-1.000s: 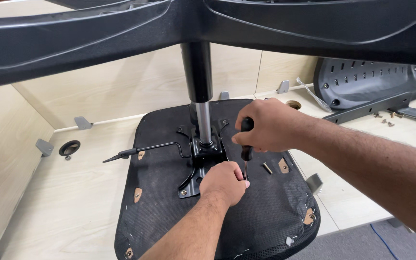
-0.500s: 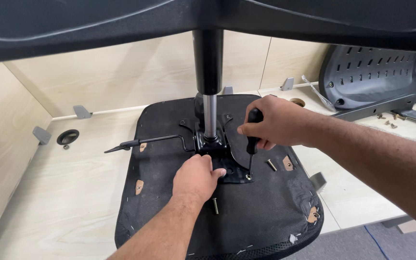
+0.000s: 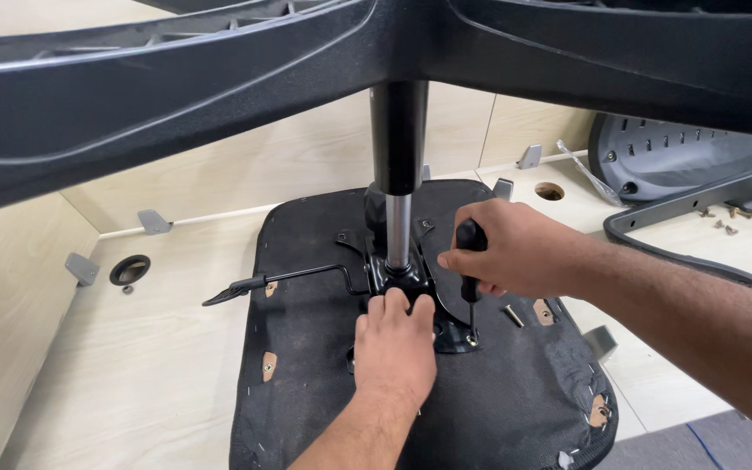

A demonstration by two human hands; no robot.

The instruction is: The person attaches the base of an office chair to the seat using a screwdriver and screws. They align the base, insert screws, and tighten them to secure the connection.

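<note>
An upturned black chair seat (image 3: 498, 409) lay on a pale wooden surface (image 3: 132, 374), its metal mechanism plate (image 3: 411, 287) bolted at the centre; everything here is placed from that plate. Far left of it, a small round black fitting (image 3: 130, 269) sat on the wood. A thin black lever (image 3: 285, 280) ran leftward from the plate. The gas column (image 3: 398, 174) rose straight up from it to the chair base (image 3: 219, 96) overhead. Just below the plate, the left hand (image 3: 395, 348) pressed down, fingers together, tips touching its near edge. Right of the plate, the right hand (image 3: 506, 252) was fisted around a black screwdriver (image 3: 470, 278), held upright, tip meeting the plate's lower right corner. A loose bolt (image 3: 513, 316) lay just beside it. Far right rested a grey backrest (image 3: 681, 165).
</note>
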